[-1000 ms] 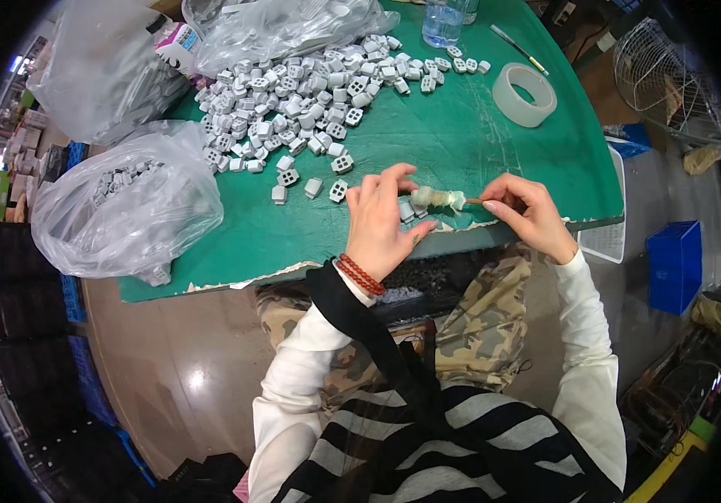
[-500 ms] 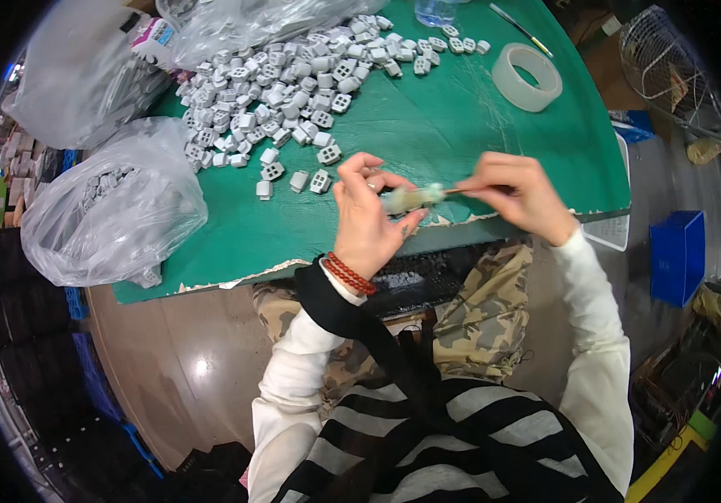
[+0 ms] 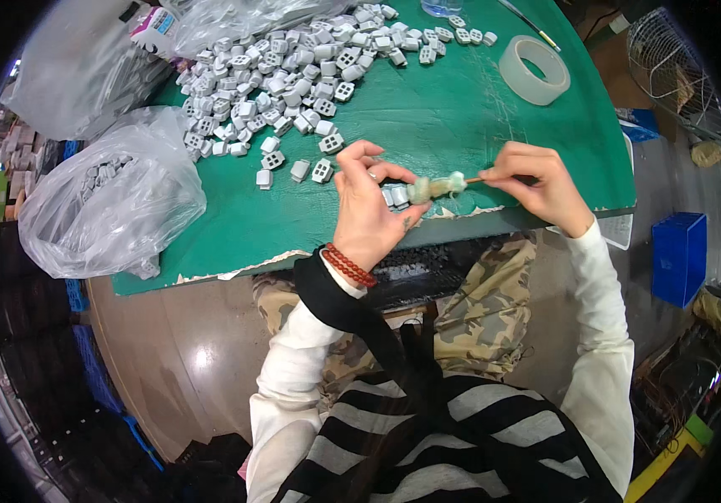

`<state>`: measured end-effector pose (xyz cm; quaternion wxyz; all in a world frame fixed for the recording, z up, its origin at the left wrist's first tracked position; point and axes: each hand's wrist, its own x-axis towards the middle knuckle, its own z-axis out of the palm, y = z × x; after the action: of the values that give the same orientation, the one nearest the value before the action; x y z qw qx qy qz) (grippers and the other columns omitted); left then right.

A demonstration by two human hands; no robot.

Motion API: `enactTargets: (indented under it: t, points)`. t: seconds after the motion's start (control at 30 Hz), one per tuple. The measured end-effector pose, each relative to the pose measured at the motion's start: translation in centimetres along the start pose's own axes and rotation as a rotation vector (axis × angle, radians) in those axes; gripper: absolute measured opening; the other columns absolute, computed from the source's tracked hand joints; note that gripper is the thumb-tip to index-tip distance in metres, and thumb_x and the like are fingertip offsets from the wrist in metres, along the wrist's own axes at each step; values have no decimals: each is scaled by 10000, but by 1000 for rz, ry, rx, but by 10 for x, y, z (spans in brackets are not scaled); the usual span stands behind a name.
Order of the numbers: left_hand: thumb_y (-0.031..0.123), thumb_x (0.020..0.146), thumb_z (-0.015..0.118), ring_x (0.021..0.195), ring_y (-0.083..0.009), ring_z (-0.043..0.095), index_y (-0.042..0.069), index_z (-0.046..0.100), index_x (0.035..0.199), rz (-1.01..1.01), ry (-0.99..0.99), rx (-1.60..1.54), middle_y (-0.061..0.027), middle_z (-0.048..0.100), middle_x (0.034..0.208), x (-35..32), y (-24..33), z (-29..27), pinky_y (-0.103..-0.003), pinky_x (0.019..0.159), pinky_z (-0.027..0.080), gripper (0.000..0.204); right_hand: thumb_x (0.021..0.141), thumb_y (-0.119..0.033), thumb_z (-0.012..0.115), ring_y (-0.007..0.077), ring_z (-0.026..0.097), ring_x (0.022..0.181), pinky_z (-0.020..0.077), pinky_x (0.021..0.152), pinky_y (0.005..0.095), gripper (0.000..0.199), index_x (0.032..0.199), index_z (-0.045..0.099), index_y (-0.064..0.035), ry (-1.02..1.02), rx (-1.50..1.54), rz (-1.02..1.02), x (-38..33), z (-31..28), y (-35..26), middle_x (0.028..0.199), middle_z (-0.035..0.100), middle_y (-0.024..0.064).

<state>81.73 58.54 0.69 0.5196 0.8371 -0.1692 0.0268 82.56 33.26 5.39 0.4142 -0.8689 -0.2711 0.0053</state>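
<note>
Between the thumb and fingers of my left hand [image 3: 369, 197] is a small grey plastic block [image 3: 395, 196], with a pale green, translucent, knobbly piece [image 3: 437, 187] beside it, pointing right. Whether the two are joined, I cannot tell. My right hand [image 3: 536, 180] pinches a thin reddish-brown stick [image 3: 475, 179], whose end meets the right end of the green piece. Both hands are above the table's near edge. Beyond my left hand spreads a large heap of similar grey blocks [image 3: 268, 84], some showing square holes. A few lie singly, nearest my left fingers.
The green tabletop [image 3: 452, 101] has a chipped near edge. A roll of clear tape [image 3: 507, 71] and a pen [image 3: 532, 25] lie at the far right. Clear plastic bags, one holding grey blocks [image 3: 113, 197], sit at left. A blue bin [image 3: 679, 260] stands right of the table.
My right hand has moved slightly right and up. The green piece has shifted right and shows more plainly, and the grey block is now visible between my left fingers.
</note>
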Motion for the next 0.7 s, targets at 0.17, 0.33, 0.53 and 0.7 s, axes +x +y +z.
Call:
enactTargets:
  t: [0.17, 0.33, 0.53, 0.7]
  points:
    - [7, 638, 852, 1009, -197, 557, 54, 233, 1181, -29, -4, -33, -71, 644, 911, -2, -6, -2, -349, 966, 377, 825, 775, -16, 718, 221, 590, 649, 447, 563, 319, 134, 906, 705, -38, 12, -1, -118, 11, 26, -8, 737, 594, 78]
    - [-1, 654, 845, 1005, -191, 560, 55, 233, 1177, 31, 6, 43, -77, 645, 918, 0, 1, 1, -356, 974, 376, 807, 761, 46, 709, 207, 583, 670, 437, 591, 304, 131, 889, 699, 21, 0, 19, -10, 0, 1, 4, 748, 607, 97]
    - [-4, 640, 847, 952, -186, 599, 55, 232, 1177, 5, 4, -28, -80, 630, 947, 1, -5, 0, -370, 977, 383, 819, 772, 27, 713, 205, 580, 659, 431, 571, 318, 149, 919, 691, 8, -4, 21, -70, 9, 23, -6, 730, 585, 94]
    - [37, 586, 881, 1116, -243, 530, 37, 187, 1358, 71, -6, 3, -106, 617, 1078, 1, 3, -10, -407, 1048, 329, 1039, 817, 52, 683, 93, 541, 694, 396, 581, 233, 123, 936, 698, 22, 165, 338, 210, -27, 1, -3, 795, 608, 55]
